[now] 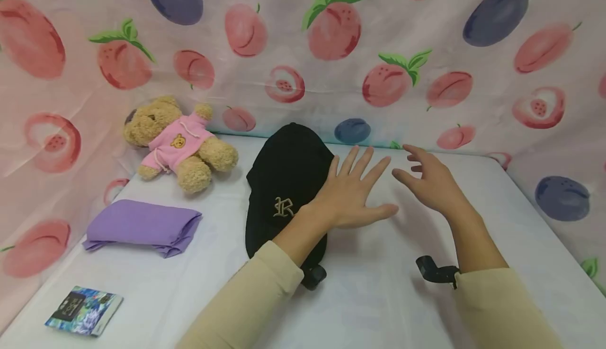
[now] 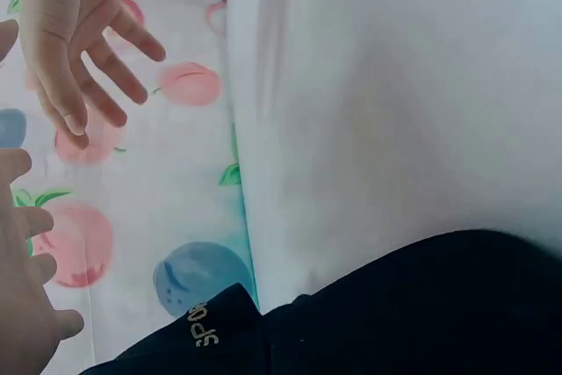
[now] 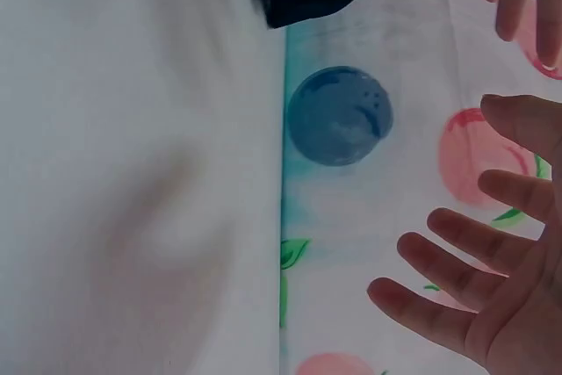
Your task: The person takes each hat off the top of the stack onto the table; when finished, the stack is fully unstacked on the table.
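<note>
Two hands hover over a white worktop backed by a fruit-print cloth, and neither has hold of anything. Biggest of the loose things is the black cap, lying flat near the back edge with its embroidered letter facing up; the left hand is spread wide, fingers straight, right beside the cap's edge, the wrist passing over the cap, though whether the palm touches the cap or the worktop I cannot tell. The right hand hangs just beside it, fingers loosely bent and apart, its grip empty. Left of the cap sit a teddy in a pink hoodie and, nearer, a folded purple cloth; smallest is a printed packet at the front left corner. Judging by this, the cap lies laid out and unheld, so any handling of it is either finished or not yet begun.
</note>
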The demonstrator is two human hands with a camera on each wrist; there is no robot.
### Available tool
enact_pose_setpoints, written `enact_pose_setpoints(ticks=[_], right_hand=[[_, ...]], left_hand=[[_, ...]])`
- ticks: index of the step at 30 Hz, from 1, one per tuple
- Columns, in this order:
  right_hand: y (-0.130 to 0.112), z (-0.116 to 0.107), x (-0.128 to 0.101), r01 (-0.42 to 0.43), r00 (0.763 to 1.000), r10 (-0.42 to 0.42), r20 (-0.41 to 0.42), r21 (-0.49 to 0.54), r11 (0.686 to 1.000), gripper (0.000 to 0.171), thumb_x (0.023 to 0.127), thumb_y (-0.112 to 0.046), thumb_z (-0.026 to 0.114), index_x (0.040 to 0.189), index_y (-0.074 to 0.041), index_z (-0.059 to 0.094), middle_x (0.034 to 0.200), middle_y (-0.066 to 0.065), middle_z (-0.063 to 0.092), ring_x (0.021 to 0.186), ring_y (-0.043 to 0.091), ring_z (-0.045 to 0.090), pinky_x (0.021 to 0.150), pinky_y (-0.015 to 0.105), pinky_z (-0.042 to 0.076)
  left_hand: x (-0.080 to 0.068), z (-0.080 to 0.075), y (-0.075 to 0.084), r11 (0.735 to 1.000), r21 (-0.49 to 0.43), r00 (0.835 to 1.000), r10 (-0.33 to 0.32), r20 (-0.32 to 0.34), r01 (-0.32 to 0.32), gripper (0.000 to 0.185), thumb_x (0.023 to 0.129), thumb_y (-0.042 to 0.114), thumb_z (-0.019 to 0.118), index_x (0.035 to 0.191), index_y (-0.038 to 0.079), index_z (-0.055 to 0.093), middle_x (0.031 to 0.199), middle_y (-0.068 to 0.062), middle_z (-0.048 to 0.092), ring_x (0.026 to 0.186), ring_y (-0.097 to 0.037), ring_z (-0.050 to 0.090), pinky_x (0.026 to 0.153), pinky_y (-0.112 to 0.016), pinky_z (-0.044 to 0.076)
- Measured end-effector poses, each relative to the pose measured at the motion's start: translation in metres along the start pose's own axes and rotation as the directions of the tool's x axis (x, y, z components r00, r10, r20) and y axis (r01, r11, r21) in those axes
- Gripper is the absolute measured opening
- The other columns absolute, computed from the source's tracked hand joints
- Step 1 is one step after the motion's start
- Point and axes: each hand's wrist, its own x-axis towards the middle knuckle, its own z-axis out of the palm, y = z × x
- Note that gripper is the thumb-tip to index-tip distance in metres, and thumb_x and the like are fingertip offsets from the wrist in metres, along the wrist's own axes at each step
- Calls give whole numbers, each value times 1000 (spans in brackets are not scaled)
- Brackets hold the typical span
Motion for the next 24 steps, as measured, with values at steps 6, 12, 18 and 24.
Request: enact_pose_setpoints(ticks=[6,12,18,24], right_hand=[[-11,0,-5,-34,999,31,27,101,994,72,104,-47,56,162,-12,31,156,28,45,138,51,50,106,69,44],[-18,2,-8,-50,997,37,60,237,970,71,104,-46,58,163,-16,32,156,24,46,137,47,53,99,60,53],[-27,5,-9,-18,998,-3,60,347,938,67,105,-39,59,161,-14,35,155,26,46,135,48,54,92,49,60],[-35,4,-9,-40,998,16,57,459,888,65,104,-36,60,162,-18,35,157,21,45,138,42,52,88,33,61]], left_hand=[[-12,-3,-2,996,-85,1000,12,-25,-14,90,96,75,43,167,39,1,176,2,-4,162,-26,-11,128,-62,0],[-22,-11,-3,987,-157,999,19,-49,-26,92,96,71,50,167,36,4,176,2,-1,162,-24,-10,128,-60,2],[-36,-21,-7,971,-238,994,3,-111,-29,92,95,66,57,167,37,7,176,3,0,162,-21,-12,129,-56,-1],[-50,-32,-16,946,-322,975,-38,-220,-36,93,94,59,62,167,38,8,176,6,0,162,-18,-11,129,-54,-3]])
